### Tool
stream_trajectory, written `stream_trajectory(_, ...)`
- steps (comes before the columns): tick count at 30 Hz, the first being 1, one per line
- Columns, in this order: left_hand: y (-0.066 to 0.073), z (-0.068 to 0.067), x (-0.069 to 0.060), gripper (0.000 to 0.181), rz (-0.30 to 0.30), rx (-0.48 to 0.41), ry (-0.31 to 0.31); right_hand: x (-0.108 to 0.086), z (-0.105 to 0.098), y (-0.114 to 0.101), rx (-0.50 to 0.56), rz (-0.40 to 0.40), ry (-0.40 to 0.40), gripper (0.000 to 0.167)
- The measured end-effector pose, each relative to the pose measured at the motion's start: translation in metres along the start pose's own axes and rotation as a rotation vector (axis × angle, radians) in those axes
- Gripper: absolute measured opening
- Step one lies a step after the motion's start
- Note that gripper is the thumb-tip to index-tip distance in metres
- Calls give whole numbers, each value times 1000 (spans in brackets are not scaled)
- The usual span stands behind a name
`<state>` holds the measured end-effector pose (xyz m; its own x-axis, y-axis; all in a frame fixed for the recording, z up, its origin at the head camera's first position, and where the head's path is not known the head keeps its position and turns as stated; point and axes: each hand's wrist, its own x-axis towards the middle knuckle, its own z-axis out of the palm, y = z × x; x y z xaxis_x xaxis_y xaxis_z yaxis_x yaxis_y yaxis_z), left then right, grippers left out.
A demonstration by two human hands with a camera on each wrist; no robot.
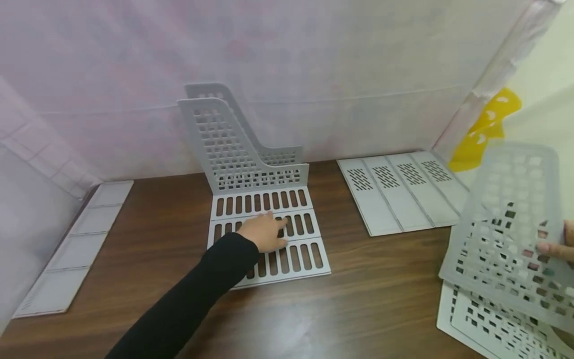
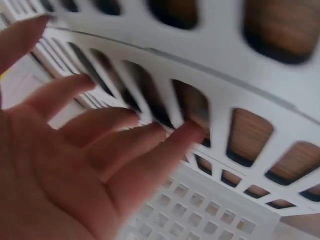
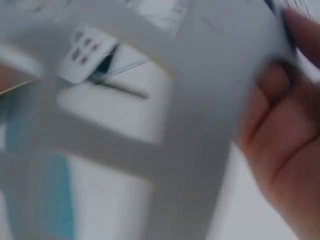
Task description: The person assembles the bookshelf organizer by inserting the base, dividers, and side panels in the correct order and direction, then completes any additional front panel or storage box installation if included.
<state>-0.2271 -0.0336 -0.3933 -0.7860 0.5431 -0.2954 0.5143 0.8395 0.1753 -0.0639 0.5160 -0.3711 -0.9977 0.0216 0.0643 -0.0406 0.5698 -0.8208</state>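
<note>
One wood-grain table [image 1: 367, 294] under slotted panel [image 1: 292, 211]; pale sheeting [image 1: 358, 65] hangs behind.

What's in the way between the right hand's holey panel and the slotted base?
Nothing tall shows between that holey panel and the slotted base: just table and, farther back, a flat pale board. The left hand does cover part of the base.
</note>
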Motion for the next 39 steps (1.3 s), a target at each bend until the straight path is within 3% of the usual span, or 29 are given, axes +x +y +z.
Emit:
stream_trajectory(2,0,0,-2,59,13,9,-7,20,7,-25,-14,-80,20,49)
stream_trajectory(4,1,1,-2,59,18,14,-11,37,20,-53,-72,-107,44,43)
stream_trajectory(8,4,4,1,61,2,30,-36,67,52,-100,-212,-108,73,49)
stream_trajectory(13,8,9,6,65,-40,121,-83,108,94,-131,-164,-205,24,40)
stream_trajectory(18,11,11,9,67,-43,136,-104,140,137,-147,-226,-249,-41,39)
stream_trajectory(24,11,8,5,67,-51,127,-99,160,174,-158,-207,-286,-117,43)
stream_trajectory(30,15,12,2,67,-69,166,-63,165,187,-156,-195,-270,-137,38)
stream_trajectory(39,15,12,2,67,-74,173,-65,176,190,-150,-199,-277,-177,38)
